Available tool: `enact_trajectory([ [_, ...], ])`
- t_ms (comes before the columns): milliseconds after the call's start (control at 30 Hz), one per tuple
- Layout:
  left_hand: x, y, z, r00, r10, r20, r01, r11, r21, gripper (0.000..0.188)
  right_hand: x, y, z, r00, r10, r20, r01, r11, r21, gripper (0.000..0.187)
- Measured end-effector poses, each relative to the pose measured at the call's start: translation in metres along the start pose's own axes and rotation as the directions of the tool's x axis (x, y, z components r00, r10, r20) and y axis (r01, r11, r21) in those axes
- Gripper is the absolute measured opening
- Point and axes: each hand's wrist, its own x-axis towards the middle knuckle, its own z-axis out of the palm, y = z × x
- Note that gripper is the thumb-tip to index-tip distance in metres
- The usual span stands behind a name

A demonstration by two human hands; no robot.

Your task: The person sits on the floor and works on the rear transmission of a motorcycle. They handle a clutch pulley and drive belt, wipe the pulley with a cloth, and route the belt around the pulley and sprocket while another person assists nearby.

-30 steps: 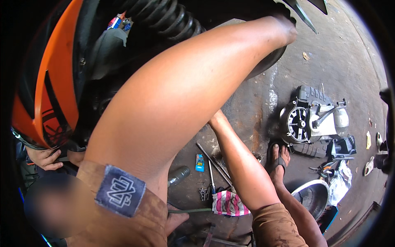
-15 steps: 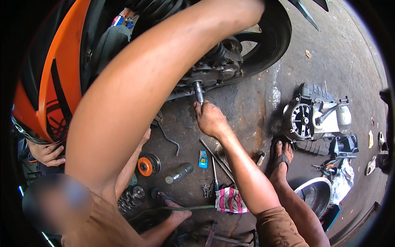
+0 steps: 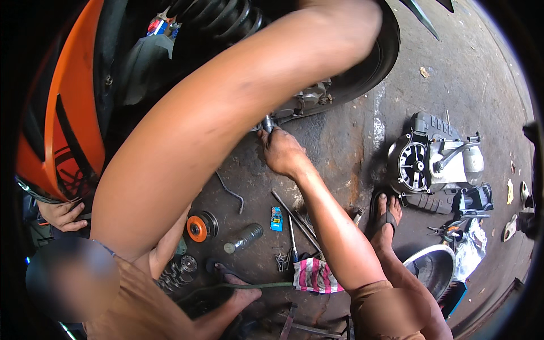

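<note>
Head view shows a shiny, cylindrical metal tool, partly hidden.

Into the tally: singles mostly, and one pair!
One gripped metal tool is counted, then one bottle, one light-blue packet, one striped cloth, one metal basin, one orange-faced pulley, and now two feet in dark sandals are added!

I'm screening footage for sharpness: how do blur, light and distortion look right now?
Head view, blur: left arm smeared at its far end, right hand crisper; head view, light: deep shadow beside the orange panel, bright rim on the metal basin; head view, distortion: black corners around a curved fisheye rim.
</note>
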Motion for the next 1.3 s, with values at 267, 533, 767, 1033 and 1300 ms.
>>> enact_trajectory([
  [267,0.004,0.012,0.013,0.992,0.12,-0.042,-0.12,0.993,0.009,0.026,0.031,-0.01,-0.007,0.999,-0.05,0.001,0.05,0.993,-0.105,0.049],
  [533,-0.007,0.003,0.002,0.995,0.101,-0.026,-0.101,0.995,0.001,0.026,-0.013,-0.001,0.01,0.99,0.008,-0.141,-0.017,0.998,-0.066,0.043],
  [767,-0.011,-0.017,-0.001,0.991,0.118,-0.058,-0.115,0.992,0.041,0.026,-0.044,-0.008,0.007,0.992,0.023,-0.121,-0.029,0.998,-0.052,0.044],
  [1033,0.063,0.038,0.054,0.887,0.462,-0.014,-0.461,0.886,0.057,0.026,-0.001,0.008,0.01,0.978,-0.189,-0.09,0.192,0.981,0.024,0.041],
  [1300,0.008,0.054,0.038,0.803,0.593,0.056,-0.572,0.794,-0.206,0.056,0.006,0.009,0.01,0.98,-0.181,-0.083,0.164,0.97,-0.181,0.049],
])
